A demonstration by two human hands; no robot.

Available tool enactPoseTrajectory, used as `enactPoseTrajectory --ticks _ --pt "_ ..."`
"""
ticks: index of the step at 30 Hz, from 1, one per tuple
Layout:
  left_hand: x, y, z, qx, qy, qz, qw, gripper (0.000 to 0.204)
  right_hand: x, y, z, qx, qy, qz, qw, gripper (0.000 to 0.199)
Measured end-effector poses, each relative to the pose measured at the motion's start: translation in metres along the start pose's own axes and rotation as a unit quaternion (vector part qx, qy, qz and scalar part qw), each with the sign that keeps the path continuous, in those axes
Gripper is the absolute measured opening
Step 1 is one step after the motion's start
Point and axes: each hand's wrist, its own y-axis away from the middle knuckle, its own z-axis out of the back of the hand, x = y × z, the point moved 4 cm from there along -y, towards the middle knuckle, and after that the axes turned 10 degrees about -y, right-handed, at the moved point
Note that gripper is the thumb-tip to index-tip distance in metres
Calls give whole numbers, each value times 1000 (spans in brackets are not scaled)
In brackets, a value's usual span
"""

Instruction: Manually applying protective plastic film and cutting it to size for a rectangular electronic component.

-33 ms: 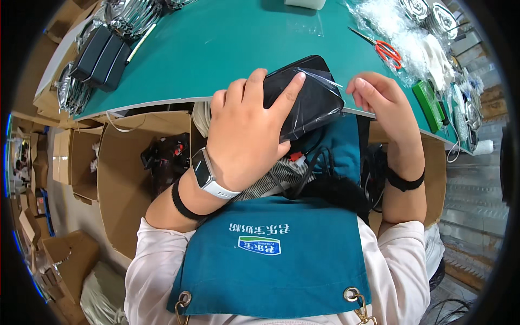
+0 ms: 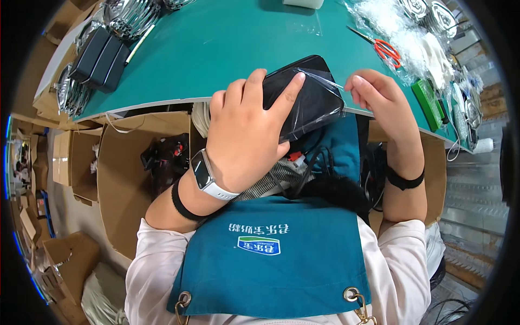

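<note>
My left hand [image 2: 246, 119] is closed around a flat black rectangular case [image 2: 309, 103] with rounded corners. Its index finger presses on the upper face, and the thumb is at the near edge. Clear plastic film [image 2: 325, 82] lies over the case, wrinkled along the near side, with one edge raised toward the right. At that raised edge, the thumb and forefinger of my right hand [image 2: 379, 96] are pinched together on the film. The case is held at the front edge of the green table [image 2: 216, 54], tilted. Its underside is hidden.
Red-handled scissors [image 2: 387, 52] lie at the right, near crumpled clear plastic [image 2: 379, 21] and a green box [image 2: 428, 103]. Black boxes [image 2: 103, 57] and shiny metal parts [image 2: 130, 19] stand at the left. An open cardboard box [image 2: 130, 179] and cables [image 2: 319, 162] are below the table edge.
The raised film edge has shifted slightly right, up to my right fingertips, which have moved a little. My left hand and the case stay in place.
</note>
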Motion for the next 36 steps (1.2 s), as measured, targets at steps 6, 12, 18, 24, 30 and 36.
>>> enactPoseTrajectory --ticks 6,12,18,24,30,36 --pt "-5 3 2 13 -2 -8 1000 95 23 2 -18 -53 158 105 980 15" --pt "-9 4 5 18 -8 -4 1000 96 38 10 -25 -65 213 198 955 12" --pt "-7 5 3 12 -9 1 1000 96 29 20 -17 -108 275 135 946 15" --pt "-8 7 4 18 -11 -5 1000 94 35 16 -25 -99 263 194 940 11" --pt "-11 8 6 18 -9 2 1000 97 40 12 -32 -57 301 212 928 14" --pt "-12 11 -4 -22 -43 -8 999 92 40 12 -37 -57 374 240 894 11"
